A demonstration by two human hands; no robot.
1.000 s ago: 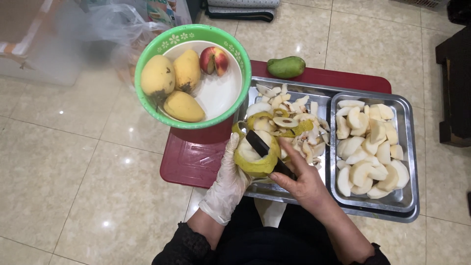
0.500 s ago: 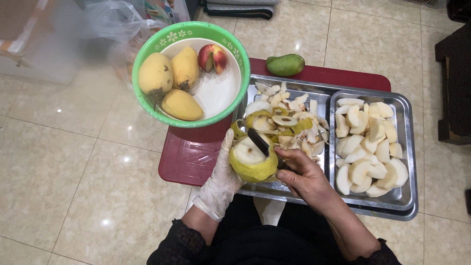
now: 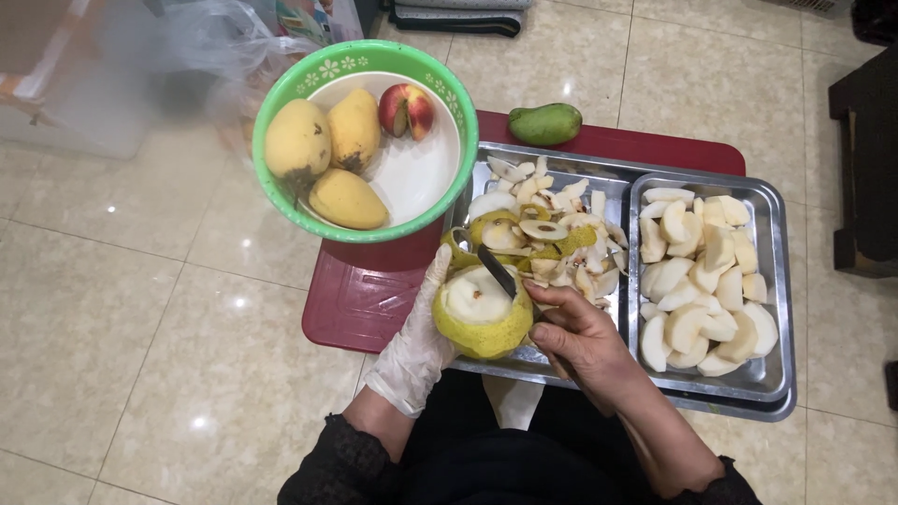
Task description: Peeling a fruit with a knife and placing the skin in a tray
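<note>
Over the near edge of the left tray, just beside the peel pile, sits the pear, cupped from its left side and below by the gloved left hand, fingers curled snugly round the yellow-green skin. Its peeled white face looks up toward the camera. From the right comes the bare right hand, fingers closed on the handle of the knife, thumb lying toward the fruit. The dark blade slants up and away across the pear's upper right edge, tip pointing at the green bowl. So the pear lies left of the knife hand, touching the blade, with unpeeled skin wrapping the near and lower side. Farther right, the second tray holds the white cut pieces, well apart from both hands.
</note>
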